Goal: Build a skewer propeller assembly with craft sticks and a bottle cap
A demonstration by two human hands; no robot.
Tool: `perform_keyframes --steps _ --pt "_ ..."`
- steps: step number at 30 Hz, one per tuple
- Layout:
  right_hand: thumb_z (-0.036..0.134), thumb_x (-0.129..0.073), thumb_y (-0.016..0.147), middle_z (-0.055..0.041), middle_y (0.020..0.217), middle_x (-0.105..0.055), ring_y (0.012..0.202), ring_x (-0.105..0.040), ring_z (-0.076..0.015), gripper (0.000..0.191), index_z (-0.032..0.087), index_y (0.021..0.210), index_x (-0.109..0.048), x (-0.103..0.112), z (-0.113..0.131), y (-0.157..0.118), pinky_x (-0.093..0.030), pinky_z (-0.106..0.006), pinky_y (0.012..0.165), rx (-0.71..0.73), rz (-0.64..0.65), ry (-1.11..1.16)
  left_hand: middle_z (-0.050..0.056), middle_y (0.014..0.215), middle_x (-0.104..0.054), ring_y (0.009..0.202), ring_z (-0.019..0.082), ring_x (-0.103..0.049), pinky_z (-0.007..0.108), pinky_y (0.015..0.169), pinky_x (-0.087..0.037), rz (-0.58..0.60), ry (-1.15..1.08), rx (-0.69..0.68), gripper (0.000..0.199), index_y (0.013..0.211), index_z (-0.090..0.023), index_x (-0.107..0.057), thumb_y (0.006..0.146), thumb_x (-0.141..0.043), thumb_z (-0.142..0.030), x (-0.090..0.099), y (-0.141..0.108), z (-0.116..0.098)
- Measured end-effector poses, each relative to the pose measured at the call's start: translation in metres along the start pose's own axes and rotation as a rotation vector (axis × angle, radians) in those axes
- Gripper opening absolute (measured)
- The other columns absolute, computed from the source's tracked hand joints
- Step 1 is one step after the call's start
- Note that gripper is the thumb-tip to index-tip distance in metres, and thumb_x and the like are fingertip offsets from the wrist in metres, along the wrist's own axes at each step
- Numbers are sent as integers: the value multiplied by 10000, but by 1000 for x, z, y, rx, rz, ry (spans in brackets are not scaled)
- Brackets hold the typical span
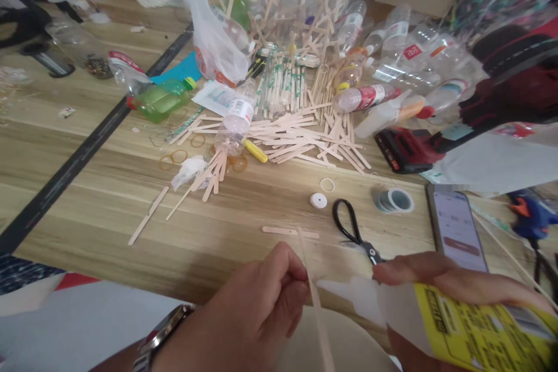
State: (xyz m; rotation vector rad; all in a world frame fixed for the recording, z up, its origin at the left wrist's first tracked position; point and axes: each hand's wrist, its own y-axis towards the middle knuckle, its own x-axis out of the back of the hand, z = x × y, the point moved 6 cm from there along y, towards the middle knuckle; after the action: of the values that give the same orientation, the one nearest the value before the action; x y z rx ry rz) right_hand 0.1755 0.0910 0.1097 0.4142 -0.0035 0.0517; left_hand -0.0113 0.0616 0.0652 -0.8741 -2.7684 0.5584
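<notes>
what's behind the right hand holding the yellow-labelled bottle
Just past the right hand, the black-handled scissors show a handle loop and the pivot, and the phone shows most of its screen. The scissors' blade tips and part of the phone's near end are covered.

Bottle label [457, 331] yellow, black-printed; stick [321, 322] tan; phone screen [457, 224] perhaps lilac.

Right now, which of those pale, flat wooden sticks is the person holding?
The pale wooden stick pinched in the bare left hand, beside the yellow-labelled plastic bottle's white tapered nozzle; the nearest other flat stick lies unheld on the wood-grain tabletop.
</notes>
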Motion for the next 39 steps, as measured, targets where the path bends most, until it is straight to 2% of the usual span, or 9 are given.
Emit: perform_keyframes --steps 3,7,13,19,24,27,30,35,39 --pt "477 -744 788 -6 828 -780 654 -697 -216 307 257 999 -703 -7 5 3 -562 -306 524 67 -72 37 -42 707 -525 644 122 -490 241 616 -371 11 38 1 263 820 -230 -423 1022 -322 -366 0 0 -2" --pt "447 -769 768 14 813 -772 635 -679 -204 283 266 977 -711 -11 4 1 -540 -299 507 57 -153 69 -39 703 -518 651 122 -494 248 633 -374 -4 28 4 349 791 -227 -426 1031 -263 -421 0 1 -3" --pt "486 -671 844 -24 886 -762 728 -707 -238 304 279 1067 -667 -12 0 -4 -564 -336 551 21 -41 73 -45 696 -519 637 118 -497 245 617 -369 -15 14 14 356 796 -229 -434 1025 -278 -453 -1 1 -1" --pt "499 -565 920 -8 808 -754 700 -704 -202 253 284 979 -684 -9 -3 -3 -565 -307 565 -45 -173 88 -48 686 -513 627 113 -494 239 609 -366 -22 2 7 354 804 -226 -445 1025 -286 -453 -1 0 -2" --pt "427 -590 916 -13 890 -768 791 -725 -213 216 277 1048 -674 -12 -7 1 -583 -302 610 -37 34 136 -49 681 -508 619 111 -488 236 594 -364 -20 -16 3 356 790 -226 -437 1025 -292 -450 -2 1 0" --pt "459 -583 915 -9 883 -754 805 -714 -210 207 304 1031 -656 -9 -9 -3 -578 -306 635 -114 -18 113 -51 681 -500 616 112 -480 236 583 -363 -26 -39 0 335 794 -227 -435 1023 -313 -440 -2 1 3" --pt "384 -683 862 0 873 -738 825 -696 -206 172 319 1012 -631 -11 -8 -8 -571 -314 709 -195 -68 57 -49 691 -501 626 112 -476 238 592 -363 -48 -23 -27 320 767 -224 -426 1023 -332 -393 -1 0 2" --pt "505 -634 872 -16 855 -729 795 -671 -205 234 306 995 -637 -12 -5 -8 -558 -317 702 -223 -83 72 -55 679 -516 610 109 -468 229 589 -365 -77 -21 -54 225 807 -226 -453 1003 -388 -317 3 -1 0" --pt "483 -605 891 -21 851 -736 783 -688 -213 227 297 1011 -656 -14 -5 -4 -562 -320 657 -178 -51 112 -63 670 -519 591 107 -456 217 565 -361 -82 -39 -33 184 847 -233 -473 994 -403 -319 3 -2 -1"
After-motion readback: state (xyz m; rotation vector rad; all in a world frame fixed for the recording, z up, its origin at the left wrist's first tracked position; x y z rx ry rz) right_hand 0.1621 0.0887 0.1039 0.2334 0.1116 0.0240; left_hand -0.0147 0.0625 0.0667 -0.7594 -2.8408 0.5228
